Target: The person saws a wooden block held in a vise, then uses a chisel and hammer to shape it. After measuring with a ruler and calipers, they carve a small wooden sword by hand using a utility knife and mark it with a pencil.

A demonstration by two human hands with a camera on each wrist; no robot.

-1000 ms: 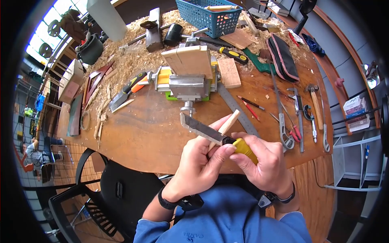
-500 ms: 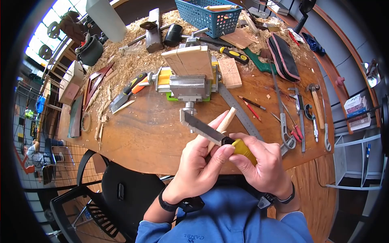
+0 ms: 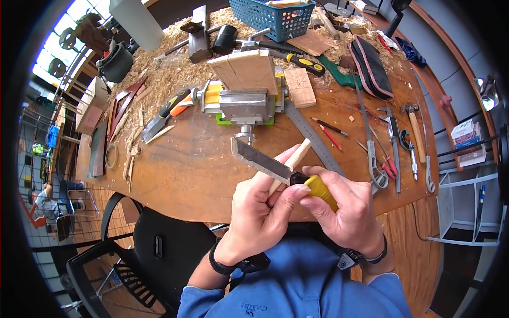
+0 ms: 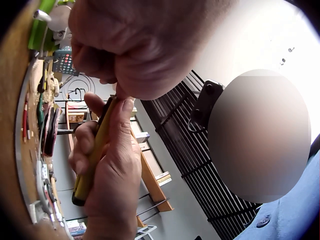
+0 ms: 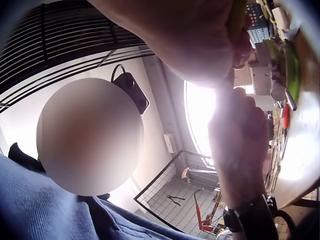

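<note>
In the head view my left hand (image 3: pixel 260 209) grips a slim pale wooden stick (image 3: pixel 299 153), which slants up past the fingers. My right hand (image 3: pixel 347 204) holds a chisel by its yellow handle (image 3: pixel 323 195). The flat steel blade (image 3: pixel 263 163) lies across the stick and points up to the left. My left thumb presses at the black neck of the chisel, close to the right thumb. From the left wrist, the right fingers wrap the yellow and black handle (image 4: pixel 95 155). The left hand (image 5: pixel 239 132) is dim against the light in the right wrist view, where the blade is hidden.
Beyond the hands a vise (image 3: pixel 244 106) clamps an upright wood block (image 3: pixel 241 74). Another chisel (image 3: pixel 164 117) lies to its left. A steel ruler (image 3: pixel 313 138), pencils (image 3: pixel 328 135), calipers (image 3: pixel 393 138) and a hammer (image 3: pixel 414 130) lie right. Shavings and a blue basket (image 3: pixel 275 18) are behind.
The chisel blade has shifted slightly up and left in the head view, and the hands keep their hold. The whole bench view has moved a little from camera motion.
</note>
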